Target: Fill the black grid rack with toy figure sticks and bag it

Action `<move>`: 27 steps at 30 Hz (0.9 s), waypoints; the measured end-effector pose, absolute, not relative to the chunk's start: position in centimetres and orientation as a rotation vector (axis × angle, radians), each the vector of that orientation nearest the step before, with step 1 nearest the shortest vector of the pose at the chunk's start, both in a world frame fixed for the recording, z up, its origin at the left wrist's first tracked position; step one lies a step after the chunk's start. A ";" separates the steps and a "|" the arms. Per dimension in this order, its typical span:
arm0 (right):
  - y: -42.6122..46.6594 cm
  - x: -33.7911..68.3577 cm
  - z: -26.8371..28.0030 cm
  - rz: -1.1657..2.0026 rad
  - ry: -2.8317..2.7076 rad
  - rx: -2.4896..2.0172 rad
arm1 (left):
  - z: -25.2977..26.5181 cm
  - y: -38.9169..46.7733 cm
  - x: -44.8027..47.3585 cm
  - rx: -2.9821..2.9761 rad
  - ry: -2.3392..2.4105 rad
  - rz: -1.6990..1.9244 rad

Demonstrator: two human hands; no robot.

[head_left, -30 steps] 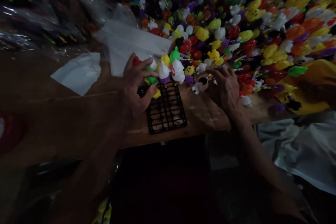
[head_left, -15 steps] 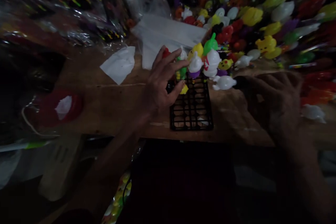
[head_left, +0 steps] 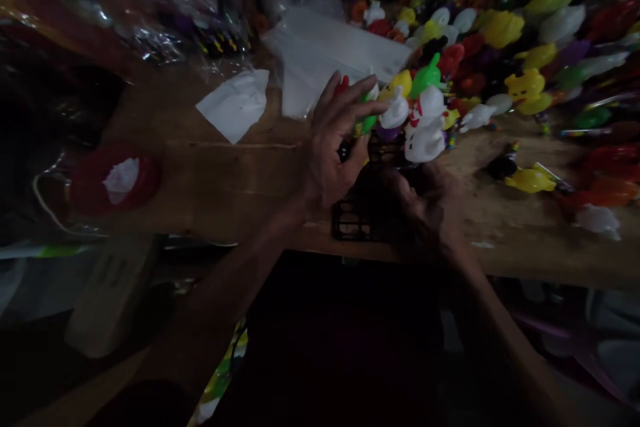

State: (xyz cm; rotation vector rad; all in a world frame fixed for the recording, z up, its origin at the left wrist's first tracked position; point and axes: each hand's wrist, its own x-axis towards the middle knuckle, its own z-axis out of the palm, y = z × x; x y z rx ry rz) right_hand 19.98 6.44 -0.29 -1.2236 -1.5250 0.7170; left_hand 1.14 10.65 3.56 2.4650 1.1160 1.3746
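The left hand (head_left: 335, 147) is at the left edge of the black rack (head_left: 350, 230), its fingers spread and its thumb standing apart from them; a green figure (head_left: 367, 117) shows in the gap, and whether the fingertips press on it is unclear. The right hand (head_left: 435, 207) is over the right side of the rack, fingers bent and mostly in shadow beneath a white figure (head_left: 425, 145); whether they grip it I cannot tell.

At the rack's far end, close together, are a white figure with a purple base (head_left: 395, 110), a white-and-red figure (head_left: 430, 105), a yellow figure (head_left: 400, 85) and a bright green figure (head_left: 426, 75). The rack rests on the wooden tabletop (head_left: 240, 177), near its front edge.

Right of the rack lies a yellow toy (head_left: 531, 179); beyond, to the far right, spreads a blurred heap of colourful toys (head_left: 503, 28). Behind the rack are pale plastic sheets (head_left: 345, 47). To its left lie white paper (head_left: 236, 105) and, farther off, a red round object (head_left: 80, 183).
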 end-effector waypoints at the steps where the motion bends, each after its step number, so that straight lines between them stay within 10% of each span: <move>1: 6.9 19.2 -0.5 0.788 -1.477 -1.192 | 3.6 10.6 1.1 2.450 1.112 1.367; 27: 9.0 18.1 -2.2 0.646 -1.713 -1.196 | 3.7 10.5 0.7 2.230 0.937 1.444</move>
